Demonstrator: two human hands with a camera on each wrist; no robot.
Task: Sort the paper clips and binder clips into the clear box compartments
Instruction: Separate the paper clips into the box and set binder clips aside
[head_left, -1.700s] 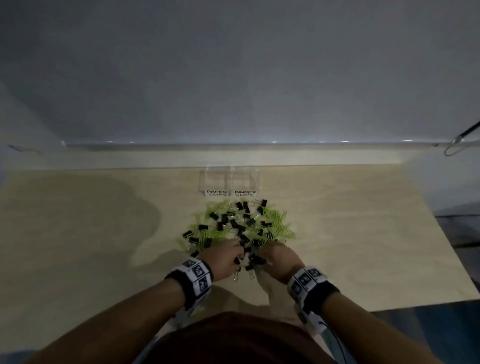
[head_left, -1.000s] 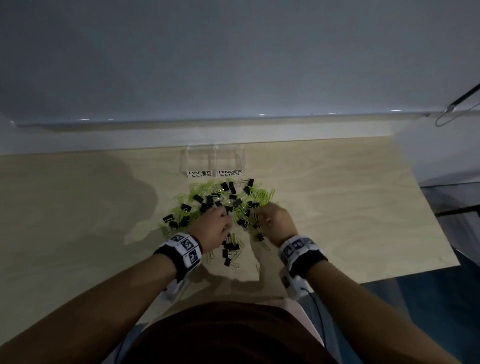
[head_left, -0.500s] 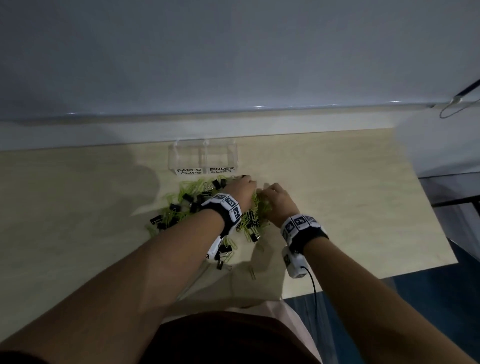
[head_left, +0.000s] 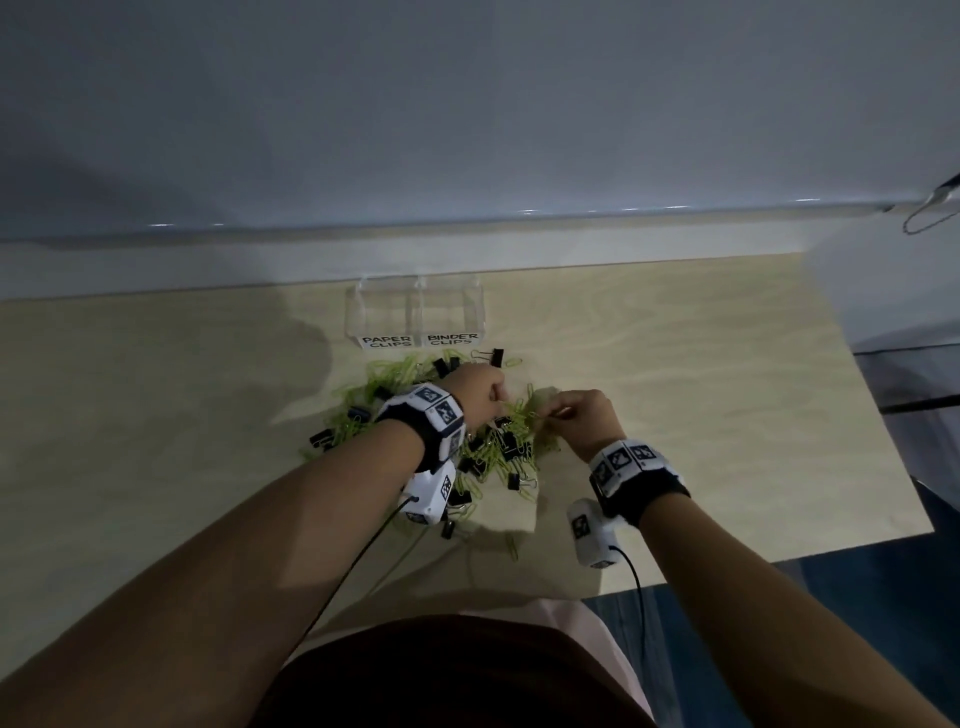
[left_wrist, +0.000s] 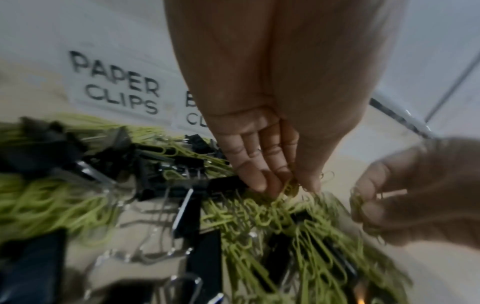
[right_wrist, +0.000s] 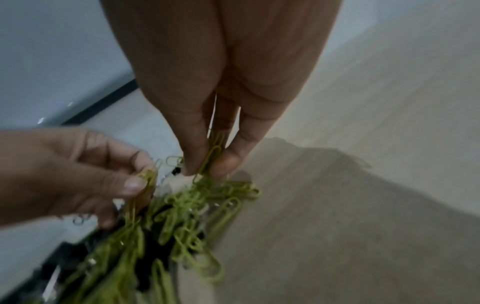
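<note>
Head view: I am seeing both hands working over the pile (head_left: 415, 415). The left hand (head_left: 480, 393) is pinching green paper clips (left_wrist: 288, 187); the right hand (head_left: 587, 423) is pinching another (right_wrist: 211, 157).

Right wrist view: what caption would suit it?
Right hand and left hand pinch green wire paper clips from the mixed pile.
</note>
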